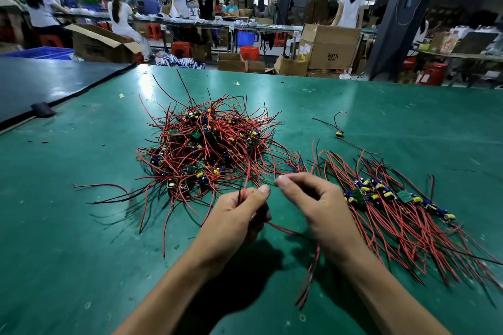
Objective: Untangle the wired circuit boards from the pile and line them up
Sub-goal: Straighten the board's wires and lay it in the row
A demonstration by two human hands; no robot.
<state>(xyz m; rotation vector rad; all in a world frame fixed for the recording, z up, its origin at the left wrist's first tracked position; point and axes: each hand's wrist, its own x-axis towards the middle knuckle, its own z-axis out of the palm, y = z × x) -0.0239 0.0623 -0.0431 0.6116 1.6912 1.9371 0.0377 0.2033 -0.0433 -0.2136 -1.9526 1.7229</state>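
A tangled pile of small circuit boards with red and black wires (206, 149) lies mid-table on the green mat (81, 226). To the right, a row of boards with straightened wires (394, 198) lies side by side. My left hand (239, 215) grips a red and black wire pair that rises toward the pile. My right hand (313, 201) is curled beside it, thumb and forefinger pinching wires; more red wire (310, 277) hangs below the hands. Whatever board hangs on these wires is hidden by my hands.
One lone board with wires (339, 134) lies apart at the far right of the pile. A black mat (49, 81) covers the table's left part. Beyond the far edge stand cardboard boxes (329, 46), red stools and several people at benches.
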